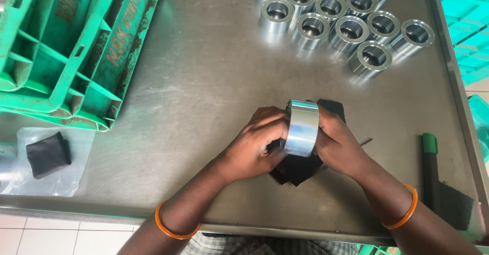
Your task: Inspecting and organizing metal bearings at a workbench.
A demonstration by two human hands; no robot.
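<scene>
A shiny steel ring (301, 128) lies on its side between both hands, just above the steel table (204, 87). My left hand (254, 145) grips its left face, fingers curled over the edge. Pressing against the ring's right side, my right hand (338, 145) also holds a black cloth (298, 169) that hangs under the ring and shows behind the fingers. Both wrists carry an orange bangle.
Several identical steel rings (331, 16) stand upright in a cluster at the far right. Stacked green plastic crates (76, 46) fill the far left. A folded black cloth (48, 154) lies on a clear plastic bag at left. A green-capped dark tool (431, 168) rests at right.
</scene>
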